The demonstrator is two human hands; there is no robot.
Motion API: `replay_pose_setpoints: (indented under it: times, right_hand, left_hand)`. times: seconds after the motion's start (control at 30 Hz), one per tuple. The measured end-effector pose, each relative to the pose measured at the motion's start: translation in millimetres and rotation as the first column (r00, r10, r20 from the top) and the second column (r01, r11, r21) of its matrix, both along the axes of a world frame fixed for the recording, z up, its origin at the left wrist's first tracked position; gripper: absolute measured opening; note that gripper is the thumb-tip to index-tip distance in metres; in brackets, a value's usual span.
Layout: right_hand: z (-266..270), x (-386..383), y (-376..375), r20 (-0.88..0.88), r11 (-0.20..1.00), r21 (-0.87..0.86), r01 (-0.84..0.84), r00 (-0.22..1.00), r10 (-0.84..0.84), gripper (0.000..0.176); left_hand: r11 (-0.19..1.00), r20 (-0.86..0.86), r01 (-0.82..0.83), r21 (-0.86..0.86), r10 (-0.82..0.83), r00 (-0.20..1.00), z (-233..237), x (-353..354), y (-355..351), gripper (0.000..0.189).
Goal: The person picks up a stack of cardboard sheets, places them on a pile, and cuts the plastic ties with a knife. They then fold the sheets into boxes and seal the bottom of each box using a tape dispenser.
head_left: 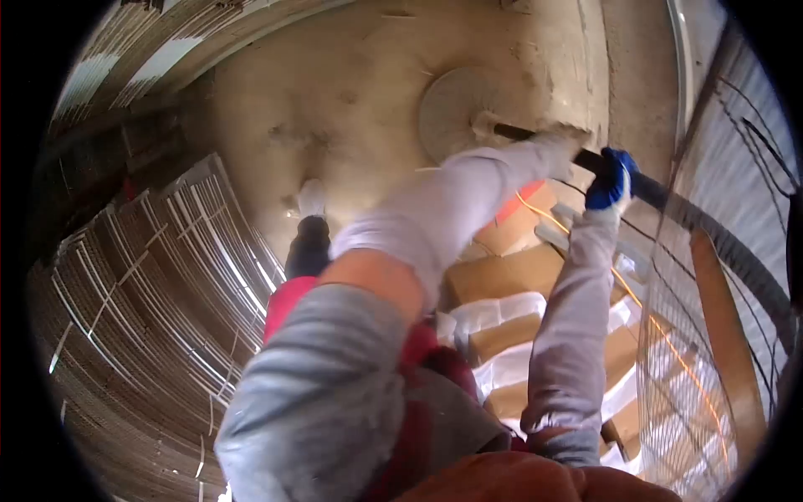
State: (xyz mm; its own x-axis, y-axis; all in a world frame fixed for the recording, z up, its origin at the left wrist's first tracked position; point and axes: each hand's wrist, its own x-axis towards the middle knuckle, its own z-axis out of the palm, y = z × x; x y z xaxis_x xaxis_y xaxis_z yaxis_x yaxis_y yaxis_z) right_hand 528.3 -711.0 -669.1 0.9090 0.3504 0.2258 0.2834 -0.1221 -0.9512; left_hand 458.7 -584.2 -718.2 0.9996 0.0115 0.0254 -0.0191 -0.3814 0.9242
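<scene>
A thick black hose [711, 222] curves in from the right and passes through both hands. My right hand [612, 180], in a blue and white work glove, is wrapped round it. Further forward, my left hand [565, 140] is also closed on the hose; this hand is blurred by motion. Beyond it, a short dark length runs to a pale end piece [483, 125]. That end overlaps a round grey disc [447, 105] at floor level. Pale sleeves cover both forearms.
Stacked slatted material [159, 318] fills the left side. Cardboard boxes [502, 276] with white wrapping lie below my arms, crossed by an orange cord [669, 339]. Wire mesh [682, 368] and a brown board [723, 335] stand at right. The dusty floor [351, 75] stretches ahead.
</scene>
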Motion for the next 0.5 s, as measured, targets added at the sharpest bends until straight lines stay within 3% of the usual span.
replay_pose_setpoints:
  times: [0.03,0.1,0.13,0.17,0.2,0.23,0.3,0.33,0.37,0.4,0.43,0.5]
  right_hand:
    - [5.6,1.8,-3.0,-0.148,0.995,0.042,-0.089,0.984,0.094,0.01]
    - [21.3,-6.6,5.0,-0.04,0.985,-0.151,-0.082,0.996,0.077,0.007]
    - [29.4,-10.6,13.9,-0.034,0.984,-0.16,-0.074,0.997,0.07,0.007]
    - [36.9,-17.8,21.7,0.329,0.929,-0.366,-0.059,0.925,0.188,0.008]
    - [39.9,-24.6,24.1,0.601,0.842,-0.538,0.03,0.714,0.359,0.009]
    - [37.3,-26.0,20.6,0.599,0.842,-0.54,0.022,0.713,0.365,0.009]
    - [24.3,-17.3,9.2,0.598,0.856,-0.513,0.073,0.746,0.294,0.011]
    - [6.3,-11.1,-3.5,0.031,0.993,-0.099,0.065,0.998,-0.062,0.015]
    - [8.2,-21.9,2.2,-0.176,0.984,0.088,0.154,0.975,-0.136,0.016]
    - [12.5,-34.0,2.9,0.224,0.977,-0.208,0.045,0.974,0.003,0.017]
    - [16.3,-45.2,4.5,0.534,0.869,-0.492,0.056,0.808,0.251,0.019]
    - [31.1,-74.2,22.0,0.551,0.84,-0.54,0.05,0.776,0.308,0.017]
  left_hand:
    - [0.997,-0.02,0.073,-0.031,-0.073,0.997,3.8,10.8,-4.7,0.075]
    - [0.995,0.012,0.075,-0.065,-0.074,0.997,-7.3,32.0,-15.9,0.051]
    - [0.994,0.02,0.082,-0.073,-0.081,0.997,-7.3,40.4,-15.0,0.051]
    - [0.977,-0.134,0.157,-0.146,-0.177,0.975,-5.7,44.9,-13.6,0.04]
    - [0.95,-0.281,0.214,-0.225,-0.274,0.92,-3.0,41.9,-13.5,0.028]
    - [0.952,-0.282,0.207,-0.227,-0.268,0.921,-7.5,39.8,-18.6,0.028]
    - [0.981,-0.123,0.116,-0.158,-0.136,0.983,-14.9,35.5,-22.5,0.022]
    - [0.988,-0.11,0.083,-0.133,-0.098,0.989,-20.1,33.3,-25.9,0.021]
    - [0.99,-0.112,0.08,-0.119,-0.094,0.989,-13.8,21.5,-21.2,0.021]
    - [0.989,-0.112,0.092,-0.115,-0.105,0.988,-14.7,14.7,-22.0,0.021]
    - [0.989,-0.109,0.103,-0.104,-0.114,0.987,-17.7,7.8,-21.4,0.021]
    - [0.989,-0.127,0.087,-0.119,-0.102,0.987,-19.1,-12.9,-17.5,0.021]
